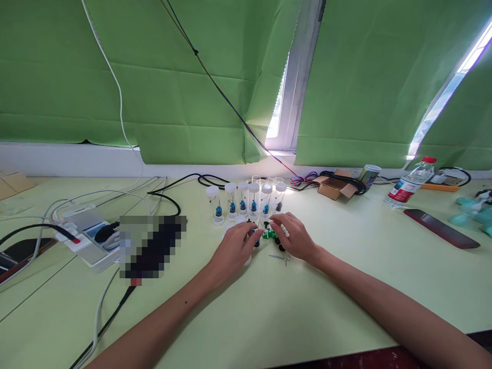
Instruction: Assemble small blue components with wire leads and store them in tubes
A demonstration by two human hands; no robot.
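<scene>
My left hand (238, 243) bends over the table, thumb and forefinger closed around a small blue and black part (257, 240), mostly covered by the fingers. A thin wire (260, 224) stands just above it. Beside it my right hand (295, 237) has its fingers drawn together; what they pinch, if anything, is too small to tell. Small green pieces (269, 233) and black round pieces (282, 247) lie between the hands. Behind them stands a row of clear tubes with white caps (253, 200), several with a blue part inside. Hex keys (280, 257) lie near my right wrist.
Left are a white power strip (96, 256), cables and a blurred dark object (156, 251). An open cardboard box (335, 185), a can (369, 177), a water bottle (411, 183), a phone-like slab (441, 228) and pale-green bulbs (461, 218) stand or lie to the right.
</scene>
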